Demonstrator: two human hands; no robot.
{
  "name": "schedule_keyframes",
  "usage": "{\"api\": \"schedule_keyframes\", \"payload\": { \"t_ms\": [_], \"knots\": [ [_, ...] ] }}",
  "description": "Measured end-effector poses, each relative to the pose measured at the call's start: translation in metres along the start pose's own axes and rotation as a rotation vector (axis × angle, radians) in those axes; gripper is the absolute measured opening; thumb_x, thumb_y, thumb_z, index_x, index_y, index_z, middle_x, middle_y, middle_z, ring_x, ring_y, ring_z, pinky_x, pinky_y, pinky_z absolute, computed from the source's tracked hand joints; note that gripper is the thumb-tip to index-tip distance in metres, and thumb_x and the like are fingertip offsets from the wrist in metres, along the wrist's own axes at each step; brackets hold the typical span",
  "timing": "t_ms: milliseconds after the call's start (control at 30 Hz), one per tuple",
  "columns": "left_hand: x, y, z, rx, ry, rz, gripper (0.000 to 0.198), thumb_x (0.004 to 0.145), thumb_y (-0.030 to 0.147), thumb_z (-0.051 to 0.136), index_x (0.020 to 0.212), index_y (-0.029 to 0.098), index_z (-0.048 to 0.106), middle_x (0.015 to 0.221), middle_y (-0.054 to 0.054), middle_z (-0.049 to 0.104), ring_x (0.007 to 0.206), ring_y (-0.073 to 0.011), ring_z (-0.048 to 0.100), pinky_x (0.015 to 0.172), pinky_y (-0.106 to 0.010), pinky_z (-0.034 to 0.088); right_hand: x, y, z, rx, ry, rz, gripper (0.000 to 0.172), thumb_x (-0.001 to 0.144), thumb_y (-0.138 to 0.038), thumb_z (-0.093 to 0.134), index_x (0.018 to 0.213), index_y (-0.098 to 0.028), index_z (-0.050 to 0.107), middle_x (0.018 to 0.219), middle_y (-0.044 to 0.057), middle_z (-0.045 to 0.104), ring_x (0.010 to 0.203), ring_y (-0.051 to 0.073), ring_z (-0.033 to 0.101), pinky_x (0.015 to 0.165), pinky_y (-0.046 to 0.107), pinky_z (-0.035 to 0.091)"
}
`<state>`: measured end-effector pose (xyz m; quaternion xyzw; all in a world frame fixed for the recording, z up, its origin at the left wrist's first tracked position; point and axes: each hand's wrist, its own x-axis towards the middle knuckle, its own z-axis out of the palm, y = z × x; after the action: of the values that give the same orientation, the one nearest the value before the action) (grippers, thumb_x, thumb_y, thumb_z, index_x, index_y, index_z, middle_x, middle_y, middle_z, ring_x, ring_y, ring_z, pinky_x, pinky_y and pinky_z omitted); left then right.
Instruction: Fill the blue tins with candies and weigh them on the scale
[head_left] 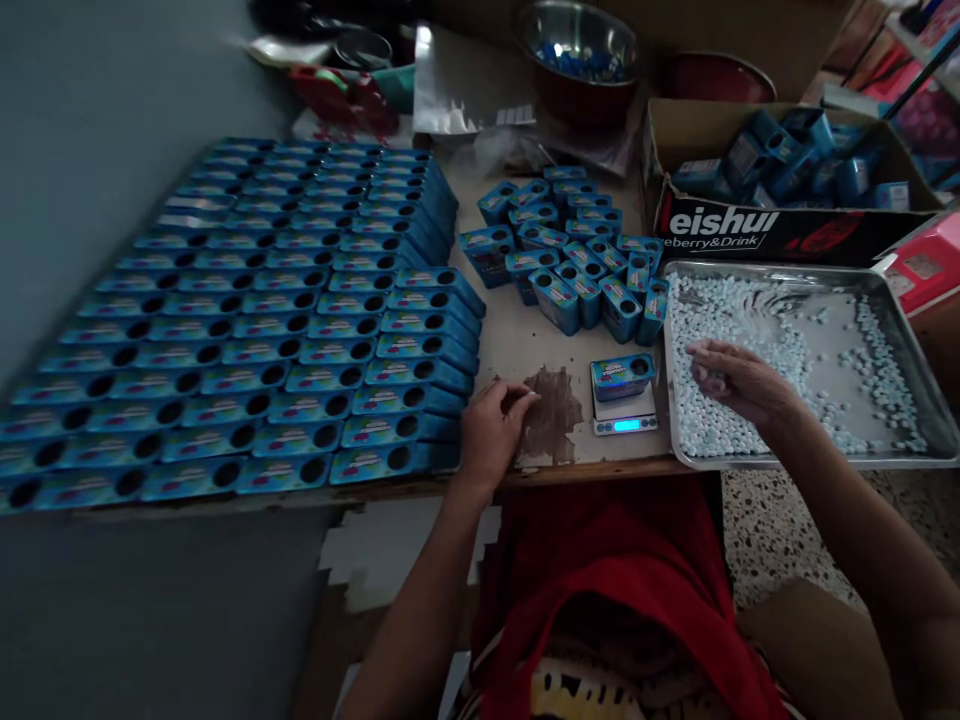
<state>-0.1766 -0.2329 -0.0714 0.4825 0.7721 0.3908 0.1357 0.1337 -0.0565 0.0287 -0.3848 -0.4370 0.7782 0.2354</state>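
Observation:
My right hand (739,382) hovers above the metal tray (930,400), its fingers bunched together; whether any of the small pale-blue tablets (720,435) are in them is hidden. On the table beside the rows of boxes, my left hand (491,425) rests with thumb and fingers curled close, nothing visible in them. Between the two hands, a small digital scale (624,412) with a lit blue display carries one blue box (621,376) with a dark round hole in its top.
Many similar blue boxes (285,320) stand in tight rows at left. A loose group of them (559,235) sits behind the scale. More fill a cardboard carton (787,225) at the back right. A metal bowl (577,90) with blue pieces stands at the back.

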Motion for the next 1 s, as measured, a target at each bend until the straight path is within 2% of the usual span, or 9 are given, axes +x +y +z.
{"api": "schedule_keyframes", "payload": {
  "t_ms": [133, 233, 300, 433, 533, 667, 833, 933, 1000],
  "knots": [
    [0.006, 0.061, -0.012, -0.103, 0.069, 0.203, 0.014, 0.096, 0.034, 0.073, 0.095, 0.021, 0.075, 0.094, -0.004, 0.077, 0.090, -0.0202, 0.072, 0.086, -0.032, 0.057, 0.014, -0.018, 0.041, -0.389, -0.163, -0.102, 0.029, 0.086, -0.047, 0.085, 0.089, -0.020, 0.075, 0.063, -0.002, 0.061, 0.053, 0.008, 0.043, 0.048, 0.023, 0.029],
    [0.017, 0.100, -0.014, -0.152, 0.078, 0.298, 0.014, 0.098, 0.035, 0.073, 0.095, 0.022, 0.076, 0.093, -0.002, 0.077, 0.089, -0.0185, 0.072, 0.084, -0.030, 0.057, 0.023, -0.024, 0.056, -0.732, -0.167, -0.191, 0.017, 0.087, -0.038, 0.082, 0.087, -0.022, 0.078, 0.067, -0.002, 0.064, 0.061, 0.012, 0.050, 0.058, 0.028, 0.035],
    [0.022, 0.114, -0.011, -0.184, 0.052, 0.331, 0.013, 0.100, 0.034, 0.072, 0.096, 0.022, 0.077, 0.092, -0.002, 0.076, 0.088, -0.0176, 0.072, 0.083, -0.030, 0.057, 0.026, -0.025, 0.060, -0.921, -0.153, -0.255, 0.009, 0.084, -0.029, 0.083, 0.090, -0.023, 0.081, 0.072, -0.002, 0.067, 0.068, 0.013, 0.053, 0.066, 0.030, 0.038],
    [0.027, 0.122, -0.003, -0.238, 0.013, 0.351, 0.009, 0.098, 0.029, 0.074, 0.094, 0.021, 0.077, 0.091, -0.002, 0.076, 0.087, -0.0176, 0.072, 0.083, -0.030, 0.057, 0.029, -0.024, 0.061, -1.049, -0.069, -0.312, 0.033, 0.068, -0.028, 0.096, 0.098, -0.025, 0.081, 0.072, -0.004, 0.063, 0.070, 0.015, 0.053, 0.067, 0.030, 0.036],
    [0.030, 0.123, 0.001, -0.207, -0.014, 0.345, 0.007, 0.098, 0.027, 0.075, 0.095, 0.021, 0.077, 0.093, -0.002, 0.076, 0.089, -0.0188, 0.071, 0.087, -0.032, 0.056, 0.033, -0.022, 0.057, -0.928, -0.051, -0.304, 0.043, 0.056, -0.033, 0.103, 0.089, -0.023, 0.076, 0.071, -0.004, 0.063, 0.070, 0.014, 0.054, 0.064, 0.027, 0.037],
    [0.039, 0.127, 0.013, -0.124, -0.097, 0.386, 0.003, 0.096, 0.025, 0.077, 0.097, 0.022, 0.078, 0.100, -0.004, 0.075, 0.099, -0.0216, 0.069, 0.094, -0.036, 0.055, 0.034, -0.022, 0.026, -0.445, -0.041, -0.126, 0.035, 0.072, -0.038, 0.096, 0.076, -0.020, 0.067, 0.062, -0.005, 0.055, 0.055, 0.008, 0.044, 0.050, 0.022, 0.031],
    [0.045, 0.133, 0.028, -0.021, -0.206, 0.417, 0.007, 0.090, 0.022, 0.083, 0.096, 0.023, 0.080, 0.104, -0.004, 0.074, 0.101, -0.0244, 0.067, 0.097, -0.040, 0.054, 0.015, -0.014, -0.042, 0.176, 0.286, 0.082, 0.022, 0.085, -0.012, 0.079, 0.079, -0.020, 0.060, 0.067, -0.004, 0.056, 0.052, 0.005, 0.044, 0.043, 0.013, 0.036],
    [0.040, 0.131, 0.013, -0.042, -0.101, 0.398, 0.019, 0.090, 0.022, 0.083, 0.109, 0.023, 0.079, 0.110, -0.005, 0.074, 0.105, -0.0246, 0.068, 0.100, -0.040, 0.054, -0.003, -0.003, -0.067, 0.289, 0.407, 0.091, 0.017, 0.087, -0.004, 0.069, 0.085, -0.020, 0.063, 0.071, -0.003, 0.060, 0.051, 0.005, 0.045, 0.042, 0.012, 0.041],
    [0.036, 0.126, -0.007, -0.082, 0.029, 0.381, 0.020, 0.093, 0.024, 0.081, 0.113, 0.022, 0.078, 0.112, -0.005, 0.075, 0.107, -0.0235, 0.069, 0.101, -0.039, 0.054, -0.011, 0.001, -0.069, 0.269, 0.385, 0.107, 0.015, 0.086, -0.004, 0.069, 0.090, -0.018, 0.066, 0.074, -0.002, 0.063, 0.050, 0.003, 0.044, 0.042, 0.011, 0.041]
  ]
}}
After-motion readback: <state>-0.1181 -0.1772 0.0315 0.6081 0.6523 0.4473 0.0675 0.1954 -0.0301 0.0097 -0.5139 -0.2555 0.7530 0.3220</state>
